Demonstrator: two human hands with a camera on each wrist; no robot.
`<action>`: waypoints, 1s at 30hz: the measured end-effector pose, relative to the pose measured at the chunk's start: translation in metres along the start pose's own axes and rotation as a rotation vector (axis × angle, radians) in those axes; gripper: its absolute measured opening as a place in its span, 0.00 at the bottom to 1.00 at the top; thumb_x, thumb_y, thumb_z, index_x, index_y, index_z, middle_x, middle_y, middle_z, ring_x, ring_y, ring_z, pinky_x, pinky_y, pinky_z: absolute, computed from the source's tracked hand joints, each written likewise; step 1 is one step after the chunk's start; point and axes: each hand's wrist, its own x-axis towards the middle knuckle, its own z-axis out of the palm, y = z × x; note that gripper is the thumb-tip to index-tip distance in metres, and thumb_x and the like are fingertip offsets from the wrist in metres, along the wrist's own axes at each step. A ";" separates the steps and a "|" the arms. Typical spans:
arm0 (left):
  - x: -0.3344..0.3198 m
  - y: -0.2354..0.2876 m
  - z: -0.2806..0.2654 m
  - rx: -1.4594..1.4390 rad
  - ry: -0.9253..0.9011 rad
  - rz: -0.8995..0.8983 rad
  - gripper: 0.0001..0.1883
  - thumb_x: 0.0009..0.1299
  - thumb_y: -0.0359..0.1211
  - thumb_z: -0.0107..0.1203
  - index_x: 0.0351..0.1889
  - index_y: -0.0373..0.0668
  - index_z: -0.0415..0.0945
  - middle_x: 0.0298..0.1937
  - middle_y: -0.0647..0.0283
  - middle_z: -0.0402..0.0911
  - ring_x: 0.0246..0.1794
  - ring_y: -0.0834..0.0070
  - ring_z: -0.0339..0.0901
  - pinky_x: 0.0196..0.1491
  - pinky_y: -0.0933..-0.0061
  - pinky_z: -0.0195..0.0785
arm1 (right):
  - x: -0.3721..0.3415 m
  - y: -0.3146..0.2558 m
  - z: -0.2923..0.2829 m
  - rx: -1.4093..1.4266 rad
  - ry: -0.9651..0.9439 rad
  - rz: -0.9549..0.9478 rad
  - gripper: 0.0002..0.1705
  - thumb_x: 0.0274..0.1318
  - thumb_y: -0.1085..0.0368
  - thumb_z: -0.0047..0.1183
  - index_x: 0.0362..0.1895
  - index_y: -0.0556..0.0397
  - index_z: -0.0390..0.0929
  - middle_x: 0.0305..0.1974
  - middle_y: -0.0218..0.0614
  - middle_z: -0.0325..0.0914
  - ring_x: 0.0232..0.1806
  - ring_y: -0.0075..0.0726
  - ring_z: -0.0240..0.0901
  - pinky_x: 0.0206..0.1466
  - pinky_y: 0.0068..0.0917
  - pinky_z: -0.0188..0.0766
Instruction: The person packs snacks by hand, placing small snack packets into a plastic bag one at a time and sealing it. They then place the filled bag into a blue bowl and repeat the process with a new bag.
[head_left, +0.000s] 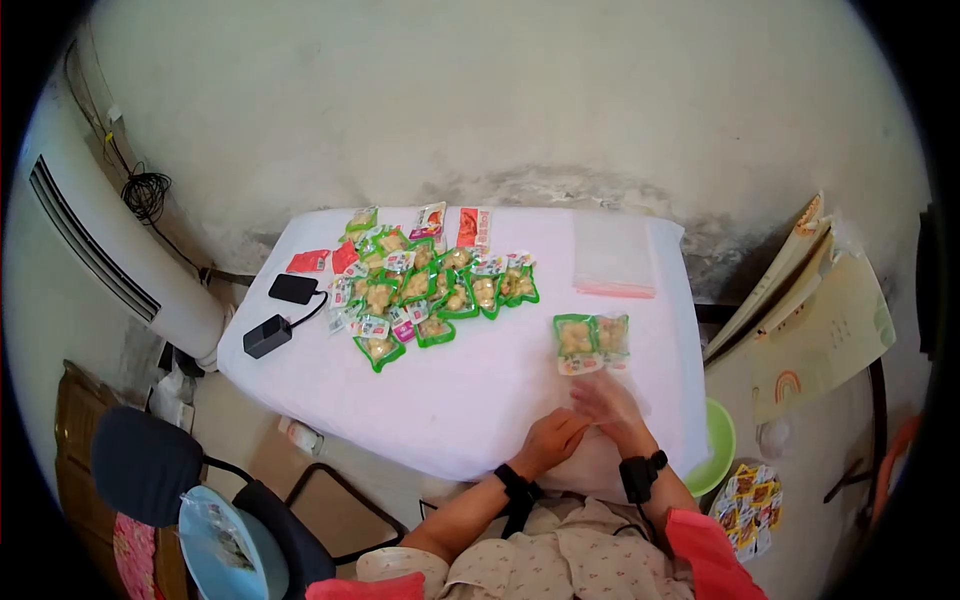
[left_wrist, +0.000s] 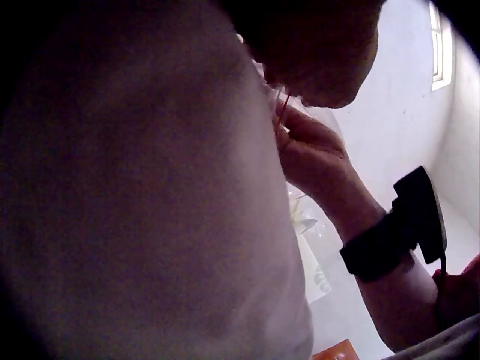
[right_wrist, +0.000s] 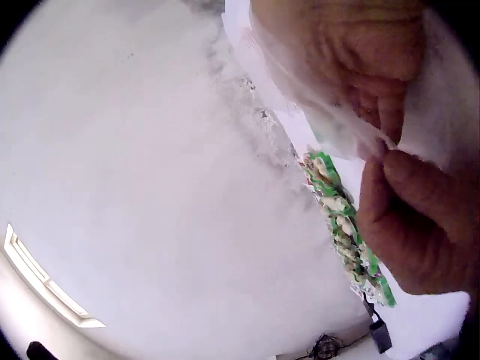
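Both hands are at the table's near edge with a thin clear plastic bag [right_wrist: 322, 135] between them. My left hand [head_left: 552, 440] pinches the bag's edge between thumb and finger, plain in the right wrist view [right_wrist: 424, 221]. My right hand [head_left: 608, 408], blurred in the head view, holds the film close beside it; in the left wrist view its curled fingers [left_wrist: 311, 154] meet a red strip [left_wrist: 283, 111] on the bag. Just beyond the hands lie two green-edged food packets [head_left: 575, 337] side by side. Whether they are inside the bag, I cannot tell.
Several green-edged packets [head_left: 417, 285] are heaped left of centre, with red packets [head_left: 308, 261] around them. A stack of clear bags [head_left: 613, 255] lies at the back right. A black device [head_left: 267, 336] sits at the left. Beside the table stands a green basin [head_left: 718, 450].
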 end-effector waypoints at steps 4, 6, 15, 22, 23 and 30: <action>-0.001 -0.002 0.004 0.012 0.027 0.033 0.07 0.59 0.26 0.57 0.36 0.41 0.76 0.31 0.60 0.75 0.30 0.63 0.74 0.30 0.68 0.69 | -0.019 0.017 -0.026 -0.184 0.016 -0.069 0.32 0.57 0.54 0.51 0.62 0.52 0.57 0.52 0.45 0.68 0.49 0.45 0.69 0.47 0.37 0.71; -0.003 -0.002 0.006 -0.001 -0.013 0.033 0.07 0.59 0.26 0.58 0.36 0.42 0.76 0.32 0.60 0.75 0.30 0.64 0.74 0.30 0.69 0.69 | -0.027 0.018 -0.025 -0.167 -0.013 -0.071 0.30 0.59 0.56 0.50 0.62 0.53 0.57 0.50 0.46 0.70 0.47 0.44 0.71 0.45 0.35 0.72; 0.028 -0.070 -0.086 0.552 0.162 -0.175 0.14 0.55 0.28 0.55 0.40 0.40 0.74 0.39 0.52 0.75 0.45 0.54 0.70 0.48 0.54 0.62 | -0.049 0.018 -0.027 -0.766 -0.022 -0.268 0.17 0.61 0.65 0.43 0.52 0.57 0.68 0.36 0.37 0.77 0.25 0.24 0.70 0.26 0.23 0.71; 0.023 -0.133 -0.157 0.892 0.015 -0.455 0.20 0.55 0.26 0.54 0.48 0.44 0.70 0.48 0.56 0.73 0.47 0.58 0.69 0.47 0.59 0.65 | -0.097 0.012 -0.023 -0.996 -0.127 0.036 0.13 0.60 0.66 0.43 0.46 0.59 0.73 0.32 0.33 0.77 0.22 0.21 0.68 0.25 0.18 0.66; 0.023 -0.128 -0.157 0.874 0.019 -0.457 0.18 0.56 0.27 0.53 0.47 0.44 0.71 0.46 0.56 0.74 0.46 0.59 0.70 0.45 0.60 0.66 | -0.103 0.013 -0.025 -0.999 -0.194 0.103 0.13 0.61 0.66 0.44 0.46 0.59 0.73 0.31 0.33 0.77 0.23 0.21 0.68 0.26 0.18 0.66; -0.004 -0.078 -0.158 0.417 0.448 -0.585 0.12 0.65 0.26 0.44 0.43 0.37 0.75 0.29 0.54 0.78 0.28 0.64 0.75 0.34 0.68 0.69 | -0.126 0.004 -0.021 -0.862 -0.218 0.033 0.13 0.61 0.64 0.45 0.46 0.58 0.73 0.32 0.32 0.77 0.28 0.19 0.69 0.33 0.18 0.69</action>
